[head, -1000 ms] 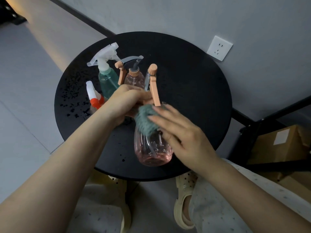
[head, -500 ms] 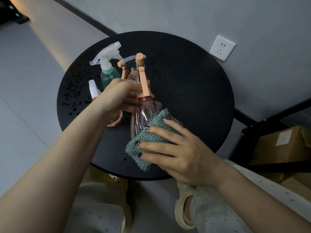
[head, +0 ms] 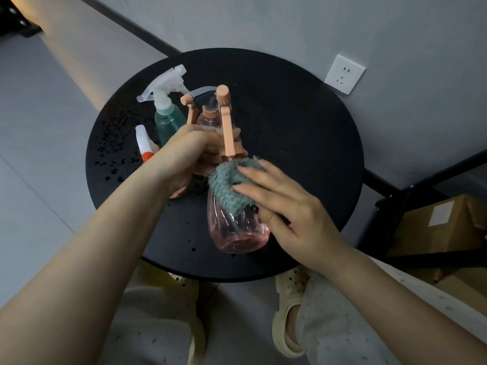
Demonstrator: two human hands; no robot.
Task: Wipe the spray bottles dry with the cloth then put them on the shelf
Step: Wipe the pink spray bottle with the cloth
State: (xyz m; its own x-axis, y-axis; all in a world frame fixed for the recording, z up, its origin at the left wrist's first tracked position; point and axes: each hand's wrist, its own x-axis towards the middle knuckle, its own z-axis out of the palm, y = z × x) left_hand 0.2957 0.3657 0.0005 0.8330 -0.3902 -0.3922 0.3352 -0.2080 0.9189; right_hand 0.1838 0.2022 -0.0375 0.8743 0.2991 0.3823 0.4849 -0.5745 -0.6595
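Observation:
My left hand grips the orange spray head of a clear pink bottle and holds it tilted above the round black table, base toward me. Against the bottle's upper body my right hand presses a grey-green cloth, fingers curved over it. A green bottle with a white trigger, a second pink bottle and a small bottle with a white and red head stand at the table's back left.
Water drops speckle the table's left side. A black metal shelf frame with cardboard boxes stands at the right. A wall socket is behind the table. My feet in pale sandals are below the table.
My right hand has slid the cloth from the bottle's lower body up toward its neck, uncovering the base. The bottle has tipped with its base more toward me.

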